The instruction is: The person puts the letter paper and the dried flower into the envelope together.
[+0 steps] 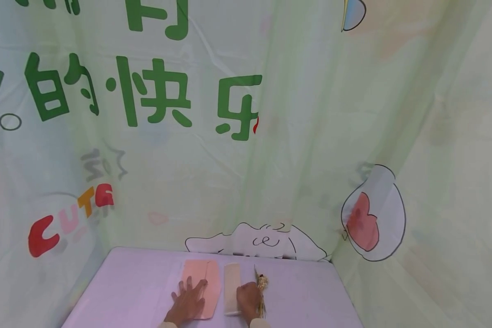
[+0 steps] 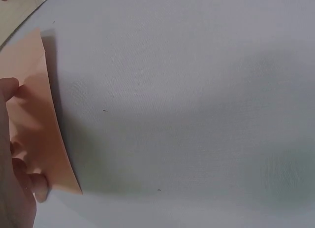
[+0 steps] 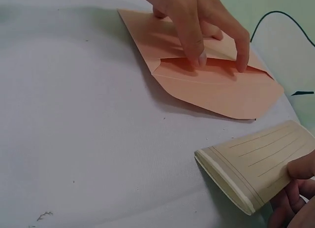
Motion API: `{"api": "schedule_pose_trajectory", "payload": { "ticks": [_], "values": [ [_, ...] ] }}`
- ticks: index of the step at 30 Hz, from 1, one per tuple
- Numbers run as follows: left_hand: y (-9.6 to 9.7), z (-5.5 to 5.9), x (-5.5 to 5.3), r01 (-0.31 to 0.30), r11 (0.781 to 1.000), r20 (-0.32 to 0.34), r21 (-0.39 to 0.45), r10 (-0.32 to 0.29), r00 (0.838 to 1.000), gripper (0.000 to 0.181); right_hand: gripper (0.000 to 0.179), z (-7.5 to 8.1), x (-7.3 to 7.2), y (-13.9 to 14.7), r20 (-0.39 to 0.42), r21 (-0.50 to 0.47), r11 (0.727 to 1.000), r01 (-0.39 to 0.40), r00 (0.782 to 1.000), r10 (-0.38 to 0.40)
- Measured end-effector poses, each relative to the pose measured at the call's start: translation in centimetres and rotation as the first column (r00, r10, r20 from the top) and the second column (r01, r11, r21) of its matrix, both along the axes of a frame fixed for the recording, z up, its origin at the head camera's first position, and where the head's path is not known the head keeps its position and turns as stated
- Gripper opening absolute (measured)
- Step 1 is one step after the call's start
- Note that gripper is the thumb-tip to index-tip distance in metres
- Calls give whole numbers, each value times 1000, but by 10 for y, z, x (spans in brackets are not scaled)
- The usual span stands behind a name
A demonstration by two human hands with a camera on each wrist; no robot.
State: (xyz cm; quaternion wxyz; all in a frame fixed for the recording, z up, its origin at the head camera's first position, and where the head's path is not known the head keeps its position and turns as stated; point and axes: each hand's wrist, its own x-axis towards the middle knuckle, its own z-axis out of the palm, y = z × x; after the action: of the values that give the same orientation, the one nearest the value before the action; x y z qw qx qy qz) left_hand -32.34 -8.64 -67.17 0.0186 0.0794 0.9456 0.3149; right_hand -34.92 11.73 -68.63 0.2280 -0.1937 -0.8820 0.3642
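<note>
A salmon-pink envelope (image 1: 213, 291) lies on the table with its flap unfolded towards the right and its mouth parted. My left hand (image 1: 188, 300) rests on it with spread fingers; in the right wrist view the thumb and a finger of that left hand (image 3: 197, 26) touch the edge of the mouth. To the right, my right hand (image 1: 248, 298) grips the near right edge of folded cream letter paper (image 1: 231, 287). Printed lines show on this folded letter paper (image 3: 256, 154), which bows slightly, leaving a gap between its layers at one end.
Just right of my right hand lies a small bunch of dried flowers (image 1: 263, 281), its stems partly hidden by the hand. The pale lilac table (image 1: 127, 282) meets a printed curtain (image 1: 229, 191) at its back, and curtain hangs along both sides.
</note>
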Motion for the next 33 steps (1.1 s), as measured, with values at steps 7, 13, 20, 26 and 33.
{"api": "schedule_pose_trajectory", "payload": {
  "ticks": [7,13,20,26,33],
  "values": [
    [-3,-32,-18,1,999,27,-32,0,1000,48,8,-7,-13,6,81,-186,983,-6,996,21],
    [-4,-40,-23,2,1000,14,-20,-2,1000,49,8,-1,-19,10,77,-323,946,-21,996,49],
    [-5,-52,-27,-16,1000,-15,3,16,1000,50,8,5,-21,5,58,-397,917,-32,996,60],
    [-3,-38,-22,-9,1000,10,5,9,1000,49,8,10,-20,-3,-22,-474,874,-104,994,106],
    [-4,-46,-30,-6,1000,24,-13,6,1000,51,11,-1,-25,-12,2,-502,854,-137,987,159]
  ]
}}
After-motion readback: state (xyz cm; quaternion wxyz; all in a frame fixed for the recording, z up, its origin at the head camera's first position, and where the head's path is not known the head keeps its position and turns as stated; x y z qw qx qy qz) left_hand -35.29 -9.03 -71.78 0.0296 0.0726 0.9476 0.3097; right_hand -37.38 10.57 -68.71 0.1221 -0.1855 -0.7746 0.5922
